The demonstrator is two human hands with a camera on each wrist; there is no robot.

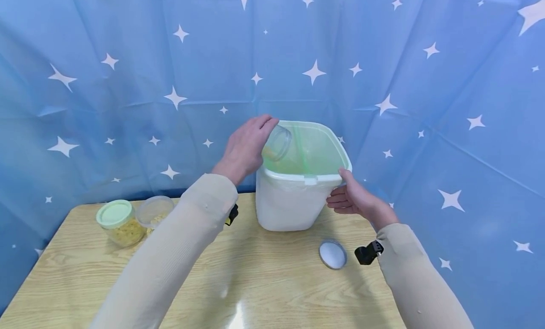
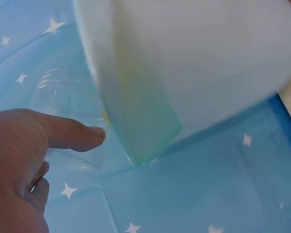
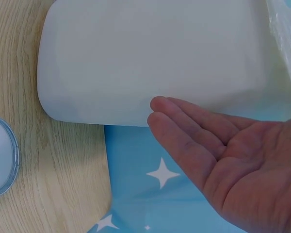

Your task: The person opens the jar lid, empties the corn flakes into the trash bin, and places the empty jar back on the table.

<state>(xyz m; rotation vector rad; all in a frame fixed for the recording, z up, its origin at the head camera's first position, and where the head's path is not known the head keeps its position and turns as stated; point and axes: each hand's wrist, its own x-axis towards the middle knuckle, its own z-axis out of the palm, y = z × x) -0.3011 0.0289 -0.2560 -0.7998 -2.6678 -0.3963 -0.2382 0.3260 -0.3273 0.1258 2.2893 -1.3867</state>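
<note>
My left hand [image 1: 248, 148] grips a clear jar [image 1: 281, 141], tilted with its mouth toward the inside of a white bin [image 1: 294, 206]. A little yellow shows inside the jar. In the left wrist view, the thumb [image 2: 77, 135] lies along the jar's side, close to the bin's rim. A translucent green bag [image 1: 321, 142] lines the bin. My right hand [image 1: 355, 199] is at the bin's front right corner, its thumb on the rim and its nearly straight fingers [image 3: 184, 141] against the outer wall.
A jar of yellow pieces [image 1: 125, 230] with a pale green lid stands at the table's left, beside a clear container [image 1: 155, 210] holding pale pieces. A round lid [image 1: 333, 254] lies in front of the bin. Behind the table [image 1: 272, 281] hangs a blue starry curtain [image 1: 213, 50].
</note>
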